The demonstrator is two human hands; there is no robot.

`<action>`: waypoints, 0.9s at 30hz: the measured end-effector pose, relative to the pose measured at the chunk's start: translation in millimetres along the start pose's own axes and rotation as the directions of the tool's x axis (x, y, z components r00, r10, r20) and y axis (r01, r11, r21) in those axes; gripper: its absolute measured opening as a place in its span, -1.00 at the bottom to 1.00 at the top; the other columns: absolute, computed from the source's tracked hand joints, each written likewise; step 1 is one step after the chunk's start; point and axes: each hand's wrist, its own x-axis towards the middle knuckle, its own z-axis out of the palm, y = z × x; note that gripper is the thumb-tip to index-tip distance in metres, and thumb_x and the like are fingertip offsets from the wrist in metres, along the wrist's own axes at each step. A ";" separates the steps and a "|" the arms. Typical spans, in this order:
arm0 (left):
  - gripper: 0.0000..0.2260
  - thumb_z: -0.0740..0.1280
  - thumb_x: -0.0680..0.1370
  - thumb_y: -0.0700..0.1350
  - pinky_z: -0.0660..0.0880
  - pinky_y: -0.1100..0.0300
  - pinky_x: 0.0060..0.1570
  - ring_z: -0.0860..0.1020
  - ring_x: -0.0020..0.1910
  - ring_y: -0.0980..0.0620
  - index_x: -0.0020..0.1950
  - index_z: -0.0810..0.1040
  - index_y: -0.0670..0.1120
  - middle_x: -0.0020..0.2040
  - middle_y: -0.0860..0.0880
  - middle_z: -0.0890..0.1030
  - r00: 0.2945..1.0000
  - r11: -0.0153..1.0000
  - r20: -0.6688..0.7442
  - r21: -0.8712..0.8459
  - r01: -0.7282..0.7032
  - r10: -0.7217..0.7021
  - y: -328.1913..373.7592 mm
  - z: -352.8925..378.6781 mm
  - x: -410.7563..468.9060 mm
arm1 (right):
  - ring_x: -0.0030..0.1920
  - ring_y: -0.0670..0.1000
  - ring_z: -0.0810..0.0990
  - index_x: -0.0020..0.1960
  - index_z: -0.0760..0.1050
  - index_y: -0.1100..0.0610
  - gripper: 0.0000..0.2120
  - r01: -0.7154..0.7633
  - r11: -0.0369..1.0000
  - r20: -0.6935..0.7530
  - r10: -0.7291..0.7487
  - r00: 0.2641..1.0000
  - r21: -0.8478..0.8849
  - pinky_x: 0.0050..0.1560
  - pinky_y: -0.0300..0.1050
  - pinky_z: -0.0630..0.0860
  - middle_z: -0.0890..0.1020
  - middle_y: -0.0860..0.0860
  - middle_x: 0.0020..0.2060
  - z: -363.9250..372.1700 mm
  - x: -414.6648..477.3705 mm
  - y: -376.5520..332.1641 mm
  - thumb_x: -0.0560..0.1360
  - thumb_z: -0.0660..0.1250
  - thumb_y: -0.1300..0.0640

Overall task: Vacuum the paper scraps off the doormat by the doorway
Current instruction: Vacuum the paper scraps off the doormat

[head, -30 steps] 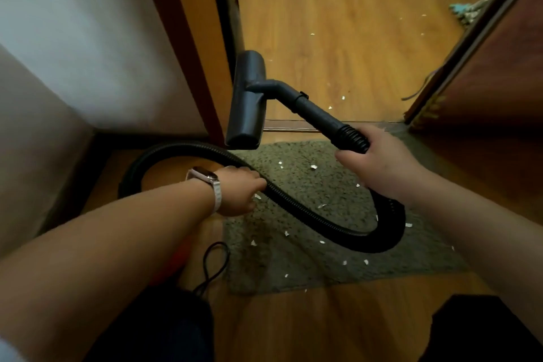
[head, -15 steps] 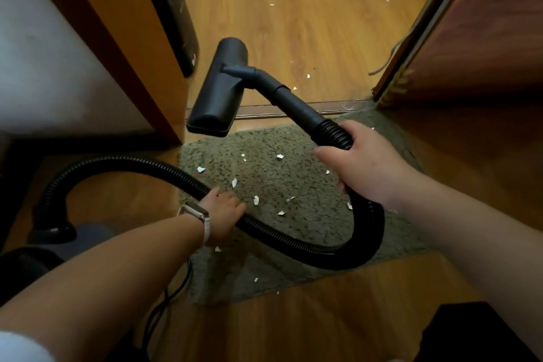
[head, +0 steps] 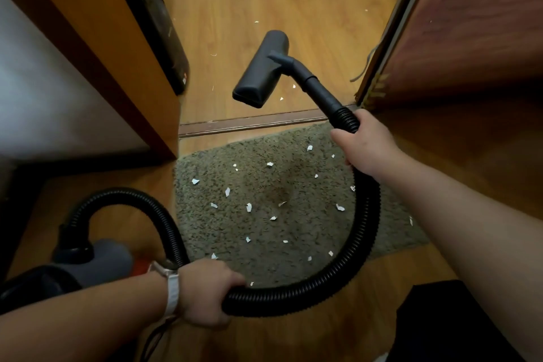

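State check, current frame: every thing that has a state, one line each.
doormat: lying flat, littered.
paper scraps: scattered on the doormat, not yet picked up.
left hand: grips the hose.
right hand: grips the hose's ribbed end.
hose: curved in a loop over the doormat.
nozzle: beyond the threshold, not on the doormat.
door: open.
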 end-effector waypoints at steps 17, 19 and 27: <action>-0.79 0.44 0.40 -0.07 0.47 0.10 -0.30 0.57 -0.22 -0.07 -0.02 0.52 0.09 -0.24 0.09 0.56 0.410 0.905 -0.810 -0.335 0.263 -0.419 -17.3 -70.4 -86.4 | -0.29 0.06 0.54 0.21 0.33 0.02 -0.75 0.106 0.809 0.044 -0.100 0.994 -0.578 -0.42 -0.11 0.42 0.52 0.01 -0.22 19.2 -3.2 0.2 0.57 0.29 0.09; -0.82 0.44 0.42 -0.05 0.45 0.11 -0.33 0.55 -0.25 -0.05 -0.03 0.52 0.08 -0.27 0.10 0.54 0.385 0.900 -0.820 -0.332 0.284 -0.424 -22.8 -74.3 -84.4 | -0.28 0.06 0.53 0.20 0.32 0.01 -0.75 0.129 0.797 0.058 -0.118 0.991 -0.591 -0.39 -0.10 0.45 0.51 0.00 -0.23 25.0 -3.2 -3.0 0.57 0.29 0.07; -0.85 0.41 0.43 0.02 0.47 0.12 -0.26 0.54 -0.21 0.06 -0.10 0.46 0.12 -0.25 0.12 0.54 0.675 0.945 -0.661 -0.241 0.221 -0.327 -49.1 -69.5 -73.4 | -0.24 0.04 0.57 0.16 0.31 -0.05 -0.74 0.316 0.765 0.317 -0.153 0.936 -0.561 -0.29 -0.06 0.55 0.54 -0.02 -0.18 58.9 -18.6 -13.3 0.55 0.33 0.01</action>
